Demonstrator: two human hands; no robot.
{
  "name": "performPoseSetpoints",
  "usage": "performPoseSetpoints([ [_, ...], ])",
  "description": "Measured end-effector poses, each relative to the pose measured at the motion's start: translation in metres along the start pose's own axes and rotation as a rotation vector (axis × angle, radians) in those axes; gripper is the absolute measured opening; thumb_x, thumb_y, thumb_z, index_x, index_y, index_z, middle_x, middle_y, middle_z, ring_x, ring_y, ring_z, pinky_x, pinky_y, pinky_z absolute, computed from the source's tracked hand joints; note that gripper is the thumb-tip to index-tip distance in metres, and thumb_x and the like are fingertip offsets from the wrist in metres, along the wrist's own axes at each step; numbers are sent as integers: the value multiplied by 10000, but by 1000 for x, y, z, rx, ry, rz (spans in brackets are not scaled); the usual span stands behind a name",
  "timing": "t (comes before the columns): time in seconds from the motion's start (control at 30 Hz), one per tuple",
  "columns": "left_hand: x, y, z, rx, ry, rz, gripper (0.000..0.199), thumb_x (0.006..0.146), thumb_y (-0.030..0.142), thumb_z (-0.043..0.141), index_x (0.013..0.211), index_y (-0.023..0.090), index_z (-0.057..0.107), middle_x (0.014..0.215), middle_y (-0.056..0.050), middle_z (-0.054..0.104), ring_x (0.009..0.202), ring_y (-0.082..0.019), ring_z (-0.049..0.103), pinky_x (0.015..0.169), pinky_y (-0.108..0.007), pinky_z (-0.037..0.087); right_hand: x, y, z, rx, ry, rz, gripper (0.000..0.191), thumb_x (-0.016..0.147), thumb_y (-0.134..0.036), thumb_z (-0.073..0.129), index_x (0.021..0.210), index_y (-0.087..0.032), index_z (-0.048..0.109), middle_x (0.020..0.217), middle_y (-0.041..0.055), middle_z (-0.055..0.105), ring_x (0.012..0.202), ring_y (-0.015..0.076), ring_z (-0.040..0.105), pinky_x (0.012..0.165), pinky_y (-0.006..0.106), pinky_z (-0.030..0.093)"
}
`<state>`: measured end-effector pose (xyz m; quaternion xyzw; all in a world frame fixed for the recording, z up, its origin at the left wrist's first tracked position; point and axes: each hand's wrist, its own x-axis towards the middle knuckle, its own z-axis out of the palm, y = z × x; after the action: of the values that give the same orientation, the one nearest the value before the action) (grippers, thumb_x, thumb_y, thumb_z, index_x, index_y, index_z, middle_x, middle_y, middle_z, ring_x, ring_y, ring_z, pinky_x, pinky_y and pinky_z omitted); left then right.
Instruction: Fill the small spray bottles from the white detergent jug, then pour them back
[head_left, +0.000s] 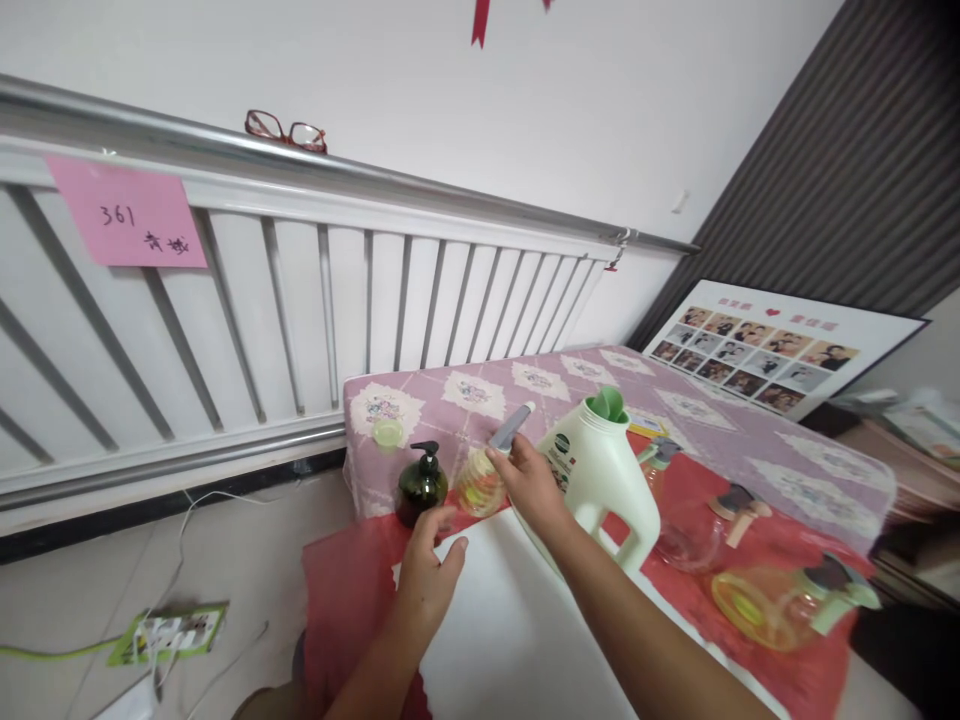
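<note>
My right hand (531, 482) is closed on the grey top of a small clear bottle (480, 485) with yellowish contents. My left hand (431, 575) is held in front of it with thumb and fingers apart, holding nothing. A dark green pump bottle (421, 487) stands just beyond my left hand. To the right of my right hand is a large pale green jug (600, 480), uncapped, with a green piece (607, 403) in its mouth. A round pale green cap (388, 433) lies at the table's left corner.
Clear pitchers (694, 530) and a yellow-tinted one (765, 605) are on the red cloth (337, 600) at right. White paper (517, 620) lies in front. A radiator (300, 310) runs behind; glasses (285, 132) rest on its rail. A power strip (176, 632) is on the floor.
</note>
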<state>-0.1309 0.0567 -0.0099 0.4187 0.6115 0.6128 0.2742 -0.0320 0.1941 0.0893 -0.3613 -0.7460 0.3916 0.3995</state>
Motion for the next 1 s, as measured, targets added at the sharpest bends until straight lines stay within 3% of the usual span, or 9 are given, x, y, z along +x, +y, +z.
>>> performPoseSetpoints([
  [0.13, -4, 10, -6, -121, -57, -6, 649, 719, 200, 667, 1334, 213, 460, 1418, -106, 496, 1323, -256, 450, 1111, -434, 354, -31, -28, -28, 54, -165, 8, 311, 788, -436, 668, 1015, -224, 670, 985, 52, 730, 943, 259, 666, 866, 408, 524],
  [0.23, -10, 21, -10, -271, -397, -95, 822, 663, 179, 730, 1404, 267, 385, 1440, -76, 489, 1312, -266, 465, 1086, -430, 377, -64, -41, -41, 130, -287, 55, 355, 785, -448, 696, 1070, -238, 679, 1006, 53, 738, 915, 251, 681, 823, 395, 548],
  [0.33, -19, 29, -7, -495, -787, -204, 871, 594, 190, 811, 1369, 252, 419, 1243, -71, 611, 1119, -251, 597, 914, -380, 487, -95, -43, -48, 221, -332, 155, 390, 785, -491, 702, 1088, -247, 676, 1027, 61, 740, 911, 253, 684, 809, 396, 550],
  [0.4, -26, 33, 0, -566, -872, -239, 838, 547, 201, 853, 1296, 216, 479, 1143, -66, 636, 1040, -235, 621, 854, -347, 492, -112, -39, -48, 265, -249, 210, 416, 780, -524, 701, 1088, -247, 665, 1044, 74, 740, 922, 259, 684, 811, 398, 547],
  [0.53, -38, 39, 12, -477, -754, -261, 784, 549, 179, 844, 1245, 207, 485, 1137, -68, 638, 1023, -226, 626, 827, -324, 496, -134, -26, -38, 335, 73, 276, 441, 711, -543, 755, 1011, -249, 623, 986, 65, 734, 881, 251, 680, 776, 368, 547],
  [0.63, -43, 42, 14, -276, -654, -230, 815, 547, 173, 828, 1270, 235, 458, 1177, -71, 625, 1018, -225, 622, 831, -321, 506, -142, -19, -31, 284, 190, 322, 421, 674, -529, 788, 950, -255, 627, 930, 45, 722, 845, 250, 667, 767, 365, 547],
  [0.77, -43, 41, 12, -71, -583, -138, 844, 531, 200, 823, 1288, 252, 453, 1187, -64, 620, 1023, -232, 610, 880, -345, 501, -147, -19, -30, 263, 206, 326, 413, 713, -548, 750, 988, -254, 654, 954, 55, 733, 906, 277, 662, 835, 403, 536],
  [0.9, -41, 38, 9, -57, -573, -124, 810, 564, 216, 796, 1297, 247, 452, 1195, -73, 626, 1029, -237, 619, 882, -340, 509, -148, -24, -32, 279, 81, 318, 385, 798, -553, 669, 1006, -228, 667, 1054, 86, 735, 1002, 289, 655, 934, 431, 493],
  [1.0, -40, 36, 9, -81, -540, -118, 814, 565, 239, 801, 1307, 252, 466, 1202, -71, 632, 1038, -239, 625, 876, -323, 516, -146, -23, -28, 296, 111, 264, 375, 805, -526, 676, 1050, -244, 643, 1134, 85, 712, 1071, 281, 632, 947, 424, 485],
])
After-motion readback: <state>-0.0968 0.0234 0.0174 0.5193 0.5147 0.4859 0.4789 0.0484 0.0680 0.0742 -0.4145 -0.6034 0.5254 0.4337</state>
